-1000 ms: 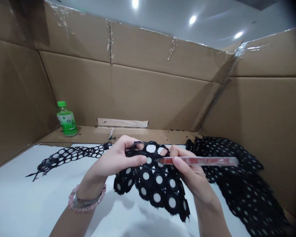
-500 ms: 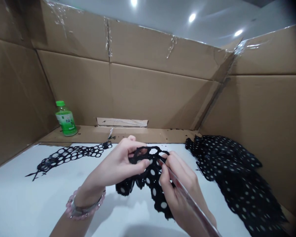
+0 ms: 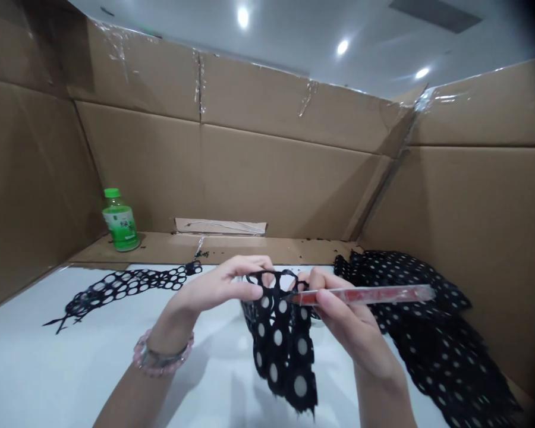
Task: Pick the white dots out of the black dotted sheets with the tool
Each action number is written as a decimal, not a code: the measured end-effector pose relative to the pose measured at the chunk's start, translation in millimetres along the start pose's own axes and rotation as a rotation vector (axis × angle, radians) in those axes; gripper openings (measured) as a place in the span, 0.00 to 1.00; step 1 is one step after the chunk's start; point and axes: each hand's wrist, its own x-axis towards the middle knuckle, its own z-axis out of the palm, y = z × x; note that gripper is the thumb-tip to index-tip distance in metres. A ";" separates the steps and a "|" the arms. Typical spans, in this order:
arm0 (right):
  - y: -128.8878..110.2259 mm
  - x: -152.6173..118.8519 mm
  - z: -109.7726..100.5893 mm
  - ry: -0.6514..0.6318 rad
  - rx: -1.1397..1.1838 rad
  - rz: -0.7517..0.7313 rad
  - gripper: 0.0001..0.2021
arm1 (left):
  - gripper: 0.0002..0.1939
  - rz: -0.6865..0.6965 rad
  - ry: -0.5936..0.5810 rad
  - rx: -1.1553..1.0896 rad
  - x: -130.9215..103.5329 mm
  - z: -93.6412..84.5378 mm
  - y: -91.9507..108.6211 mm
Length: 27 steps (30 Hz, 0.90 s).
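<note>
My left hand (image 3: 238, 285) pinches the top edge of a piece of black lace (image 3: 276, 339) with white dots and open round holes. The lace hangs down from there above the white tabletop. Between the fingers of my right hand (image 3: 348, 315) is a slim red-handled tool (image 3: 365, 294) with a clear covering. It lies almost level, its dark pointed tip against the upper part of the lace. I cannot make out what kind of tip it is. Some right fingers are hidden behind the lace and may also hold its edge.
A strip of black netting (image 3: 129, 282) lies on the white tabletop (image 3: 71, 380) at left. A green-capped bottle (image 3: 122, 223) stands behind it. Black dotted lace (image 3: 450, 351) is heaped at right. Cardboard walls (image 3: 285, 172) enclose the sides and back, with dark scraps along the back ledge.
The red-handled tool has swung from slanting toward me to nearly level, pointing left. The lace now hangs straighter and more spread out below my hands. The view has tilted up slightly.
</note>
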 end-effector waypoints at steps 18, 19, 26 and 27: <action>-1.5 1.4 0.4 0.017 -0.139 -0.011 0.15 | 0.16 -0.369 0.544 -0.033 -13.3 18.0 8.8; -1.0 1.5 1.2 0.025 -0.154 -0.011 0.15 | 0.15 -0.350 0.536 -0.004 -13.6 17.0 7.2; 2.0 0.3 5.0 0.040 -0.160 -0.002 0.15 | 0.11 -0.171 0.495 0.037 -19.5 11.5 -2.1; 2.3 0.3 5.0 0.036 -0.133 0.001 0.15 | 0.11 -0.163 0.474 0.031 -19.5 10.6 -1.7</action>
